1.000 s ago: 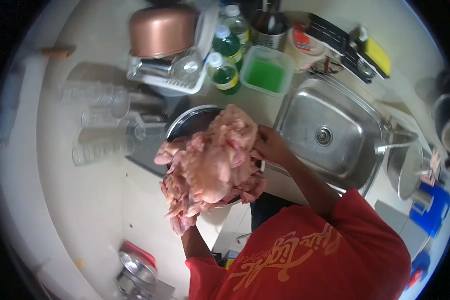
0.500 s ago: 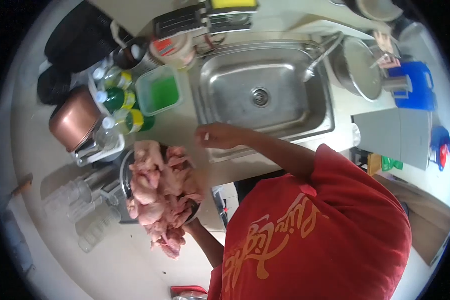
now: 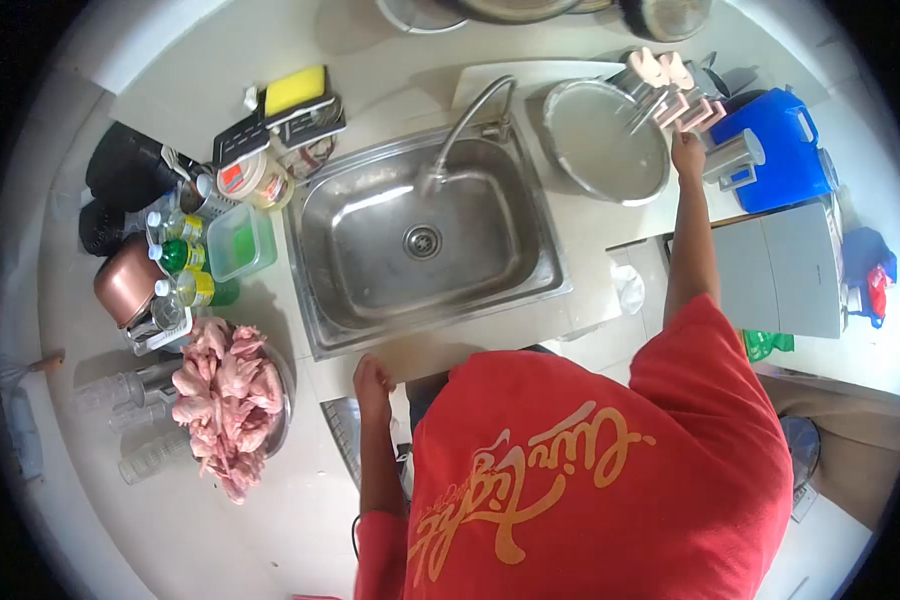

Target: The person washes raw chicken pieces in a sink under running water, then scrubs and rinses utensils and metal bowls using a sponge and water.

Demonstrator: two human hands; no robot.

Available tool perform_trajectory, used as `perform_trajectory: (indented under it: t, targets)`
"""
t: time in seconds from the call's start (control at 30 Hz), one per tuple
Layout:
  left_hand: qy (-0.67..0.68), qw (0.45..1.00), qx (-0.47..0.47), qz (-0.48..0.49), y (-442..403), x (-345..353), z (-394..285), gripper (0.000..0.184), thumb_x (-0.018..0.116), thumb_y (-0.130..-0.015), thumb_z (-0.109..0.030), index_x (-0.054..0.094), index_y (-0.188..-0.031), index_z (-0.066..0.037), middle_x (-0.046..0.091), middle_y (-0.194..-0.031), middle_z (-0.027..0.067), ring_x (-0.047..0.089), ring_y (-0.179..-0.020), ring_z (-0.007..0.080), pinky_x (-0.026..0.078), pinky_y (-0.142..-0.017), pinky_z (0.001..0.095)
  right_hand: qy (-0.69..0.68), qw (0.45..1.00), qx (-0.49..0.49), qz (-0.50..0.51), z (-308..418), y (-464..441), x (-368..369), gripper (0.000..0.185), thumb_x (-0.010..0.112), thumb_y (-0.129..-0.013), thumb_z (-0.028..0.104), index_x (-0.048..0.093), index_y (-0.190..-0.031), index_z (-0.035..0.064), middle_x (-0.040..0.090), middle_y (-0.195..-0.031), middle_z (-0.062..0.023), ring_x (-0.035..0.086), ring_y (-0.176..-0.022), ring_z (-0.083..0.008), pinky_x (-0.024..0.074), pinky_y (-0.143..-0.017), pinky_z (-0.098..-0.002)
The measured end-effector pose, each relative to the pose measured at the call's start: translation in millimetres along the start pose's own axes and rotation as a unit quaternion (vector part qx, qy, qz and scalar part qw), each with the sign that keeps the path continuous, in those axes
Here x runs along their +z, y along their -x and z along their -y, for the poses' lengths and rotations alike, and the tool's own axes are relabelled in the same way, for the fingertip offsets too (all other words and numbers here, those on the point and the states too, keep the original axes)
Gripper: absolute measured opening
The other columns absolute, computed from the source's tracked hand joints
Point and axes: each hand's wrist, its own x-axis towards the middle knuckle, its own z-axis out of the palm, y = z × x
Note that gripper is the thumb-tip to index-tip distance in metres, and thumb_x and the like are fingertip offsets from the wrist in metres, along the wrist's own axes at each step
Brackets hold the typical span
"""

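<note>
My right hand (image 3: 687,156) reaches to the far right, its fingers closed at a pink-handled utensil (image 3: 692,112), one of several standing together. What the lower parts look like is partly hidden. Beside it are a metal mug (image 3: 738,155) and a large metal bowl (image 3: 610,150) of cloudy liquid. My left hand (image 3: 372,376) hovers by the counter's front edge below the sink, fingers loosely curled with nothing visible in them. Raw chicken pieces (image 3: 232,395) lie heaped on a round metal dish (image 3: 286,400) at the left, apart from both hands.
A steel sink (image 3: 310,318) with a tall faucet (image 3: 470,115) sits in the middle. Bottles (image 3: 180,255), a plastic tub (image 3: 260,255) with green contents, a copper-coloured pot (image 3: 125,285) and clear glasses (image 3: 155,455) crowd the left. A blue jug (image 3: 785,150) stands far right.
My left hand has let go of the chicken dish, which now rests on the counter. My right hand has swung from the sink's front edge to the pink handles. The view has shifted right.
</note>
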Motion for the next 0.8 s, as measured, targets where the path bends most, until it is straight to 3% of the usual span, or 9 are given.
perform_trajectory:
  t: [0.07,0.1,0.17,0.23,0.3,0.4,0.5,0.7,0.8]
  targets:
    - [-0.109,0.991,0.019,0.071,-21.6,55.9,-6.7,0.021,0.053,-0.097,-0.029,0.062,-0.095,-0.01,0.06,-0.085,0.0024,0.058,-0.079,0.0142,0.047,-0.069,0.0288,0.057,0.997,-0.052,-0.024,-60.5,-38.6,40.8,0.045,0.058,-0.089,0.04,0.065,-0.11,0.0012,0.069,-0.092,-0.0127,0.067,-0.087,-0.0239,0.0523,-0.075,-0.0361]
    - [-0.145,0.982,0.029,0.117,-38.6,81.7,-7.2,0.026,0.053,-0.097,-0.03,0.065,-0.1,-0.008,0.063,-0.091,0.0042,0.061,-0.084,0.0158,0.048,-0.073,0.029,-0.057,0.995,0.055,0.063,-65.4,-47.7,52.7,0.049,0.056,-0.091,0.043,0.064,-0.109,-0.0018,0.069,-0.093,-0.0148,0.067,-0.086,-0.0259,0.0531,-0.072,-0.0371]
    - [-0.211,0.955,0.076,0.196,-57.3,160.5,-22.9,0.03,0.05,-0.099,-0.034,0.06,-0.107,-0.007,0.062,-0.092,0.0046,0.06,-0.079,0.0139,0.049,-0.069,0.029,-0.274,0.935,0.137,0.178,-24.5,-27.5,23.8,0.053,0.053,-0.093,0.047,0.062,-0.108,-0.0032,0.067,-0.093,-0.0174,0.066,-0.086,-0.0265,0.0524,-0.067,-0.0388]
    - [-0.144,0.965,-0.022,0.218,-56.8,249.7,-48.6,0.036,0.049,-0.099,-0.035,0.057,-0.118,-0.005,0.063,-0.103,0.0079,0.062,-0.086,0.0165,0.052,-0.075,0.0319,-0.195,0.956,0.082,0.201,-33.6,-42.3,37.7,0.051,0.052,-0.094,0.045,0.06,-0.108,-0.0028,0.065,-0.09,-0.0165,0.065,-0.085,-0.0241,0.0511,-0.068,-0.0381]
    - [-0.114,0.943,-0.002,0.314,-84.6,308.5,-45.1,0.041,0.049,-0.099,-0.036,0.052,-0.125,-0.004,0.06,-0.114,0.0123,0.063,-0.097,0.0209,0.054,-0.08,0.037,-0.152,0.972,0.03,0.178,-52.2,-43.2,69.9,0.047,0.051,-0.096,0.043,0.059,-0.108,-0.0024,0.065,-0.088,-0.0167,0.064,-0.085,-0.0241,0.05,-0.069,-0.038]
    - [-0.152,0.945,0.025,0.289,-103.1,382.0,-37.8,0.041,0.052,-0.099,-0.032,0.043,-0.128,-0.004,0.059,-0.116,0.0145,0.064,-0.095,0.024,0.056,-0.075,0.0386,-0.189,0.976,0.0,0.108,-68.0,-14.4,93.2,0.04,0.049,-0.097,0.036,0.056,-0.106,-0.0024,0.064,-0.088,-0.0193,0.064,-0.084,-0.0293,0.0487,-0.073,-0.0388]
    - [-0.187,0.944,0.066,0.262,-124.9,415.2,-30.0,0.038,0.054,-0.098,-0.027,0.039,-0.125,-0.005,0.059,-0.111,0.0135,0.066,-0.089,0.0241,0.058,-0.069,0.0379,-0.299,0.95,0.021,0.087,-45.6,18.6,67.1,0.033,0.048,-0.098,0.029,0.055,-0.103,-0.0029,0.064,-0.088,-0.0234,0.064,-0.086,-0.0366,0.0482,-0.076,-0.0402]
    - [-0.15,0.948,0.109,0.26,-145.2,425.1,-20.6,0.022,0.056,-0.097,-0.015,0.04,-0.107,-0.004,0.057,-0.098,0.0125,0.064,-0.079,0.0201,0.059,-0.069,0.0362,-0.316,0.947,0.043,0.037,-26.1,63.6,45.5,0.025,0.051,-0.096,0.024,0.052,-0.098,-0.0017,0.061,-0.084,-0.0265,0.062,-0.082,-0.0418,0.0473,-0.072,-0.0436]
    - [-0.153,0.944,0.115,0.267,-145.4,419.8,-25.3,0.02,0.056,-0.094,-0.007,0.036,-0.097,-0.006,0.057,-0.086,0.0103,0.063,-0.063,0.0186,0.059,-0.057,0.0335,-0.303,0.951,0.052,0.036,-18.8,82.1,27.9,0.026,0.056,-0.094,0.023,0.05,-0.093,-0.0022,0.059,-0.081,-0.0285,0.059,-0.078,-0.0457,0.046,-0.068,-0.0458]
